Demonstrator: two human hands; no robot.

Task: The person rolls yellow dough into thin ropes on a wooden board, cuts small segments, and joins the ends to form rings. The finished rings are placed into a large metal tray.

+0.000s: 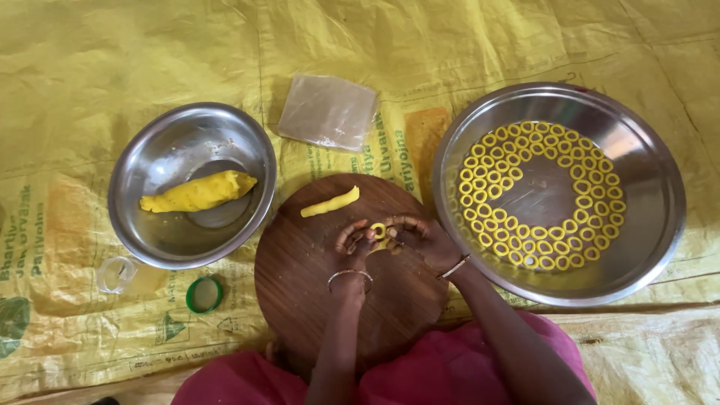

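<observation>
Yellow dough ring [378, 230] sits pinched between both hands at the frame's centre, over the round wooden board [300, 277]; left hand [352, 241] and right hand [420, 238] grasp it together, likely to close its loop. A dough strip [330, 202] lies just above. Finished rings [525, 247] line the big steel tray [660, 225] at right; dough lump [199, 192] rests in the left bowl [150, 157].
</observation>
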